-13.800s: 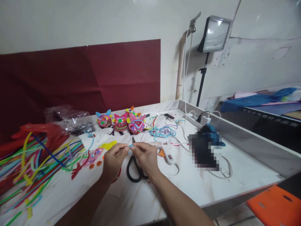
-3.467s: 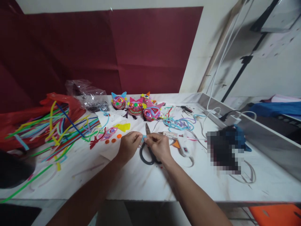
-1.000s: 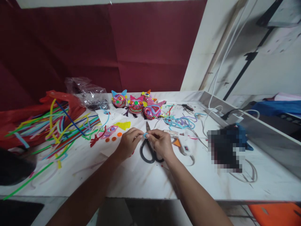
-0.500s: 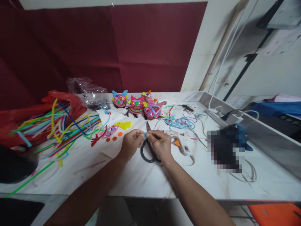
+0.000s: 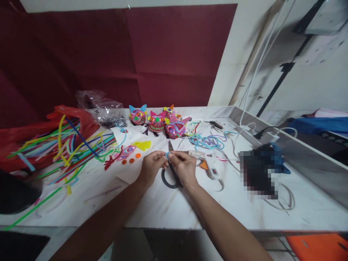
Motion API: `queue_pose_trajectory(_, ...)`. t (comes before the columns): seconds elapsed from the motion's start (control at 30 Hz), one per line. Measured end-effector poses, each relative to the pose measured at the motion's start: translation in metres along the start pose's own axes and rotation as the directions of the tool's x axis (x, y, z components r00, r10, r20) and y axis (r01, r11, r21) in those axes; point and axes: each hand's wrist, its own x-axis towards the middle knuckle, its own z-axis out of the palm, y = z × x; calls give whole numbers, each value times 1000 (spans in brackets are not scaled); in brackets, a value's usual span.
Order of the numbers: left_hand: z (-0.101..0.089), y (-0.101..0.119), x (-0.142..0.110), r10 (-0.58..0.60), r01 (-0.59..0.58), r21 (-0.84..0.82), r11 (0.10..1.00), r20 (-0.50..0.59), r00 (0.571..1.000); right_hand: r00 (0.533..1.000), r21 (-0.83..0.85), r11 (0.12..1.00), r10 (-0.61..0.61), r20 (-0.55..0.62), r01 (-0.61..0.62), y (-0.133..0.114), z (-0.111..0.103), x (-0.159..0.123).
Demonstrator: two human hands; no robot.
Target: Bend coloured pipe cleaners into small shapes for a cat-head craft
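Note:
Between the fingertips of both hands is a small curled piece of light-blue pipe cleaner (image 5: pixel 167 155), mostly covered by the fingers. My left hand (image 5: pixel 152 164) pinches it from the left, while my right hand (image 5: pixel 185 165) grips it from the right with thumb and forefinger. Black-handled scissors (image 5: pixel 169 184) lie on the table under my hands, blades pointing away, partly hidden by the right hand. Right of that hand lies a white glue gun (image 5: pixel 214 169), close to a small orange triangle (image 5: pixel 203 165).
Colourful pipe cleaners (image 5: pixel 78 152) spill from a red plastic bag (image 5: pixel 89 121) on the left. Several fuzzy animal heads (image 5: pixel 157 122) stand at the back. Orange discs (image 5: pixel 132 160), a yellow piece (image 5: pixel 143 145), tangled blue strands (image 5: pixel 209 142) and cables (image 5: pixel 290 199) lie around.
Both hands keep their pinch on the blue pipe cleaner piece, with only slight finger movement. The whole view has shifted very slightly.

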Motion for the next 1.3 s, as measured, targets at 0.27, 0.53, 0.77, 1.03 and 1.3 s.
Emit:
queue_pose_trajectory(0.27, -1, 3, 1, 36, -36, 1, 999, -3, 999, 999, -26, 1000, -10, 34, 11, 0, -3, 2)
queue_pose_trajectory(0.53, -16, 0, 8, 167, -159, 323, 933, 3, 986, 865, -425, 758, -384, 323, 495, -4, -16, 10)
queue_pose_trajectory(0.77, -20, 1, 8, 283, -279, 447, 850, 61, 957, 851, -505, 691, -353, 390, 518, -6, -17, 9)
queue_pose_trajectory(1.03, -11, 4, 3, 182, -170, 298, 939, -12, 983, 927, -447, 815, -290, 236, 369, -10, -11, 2)
queue_pose_trajectory(1.3, -2, 2, 0, 118, -95, 214, 972, -93, 989, 964, -365, 892, -254, 84, 267, -4, -5, -3)
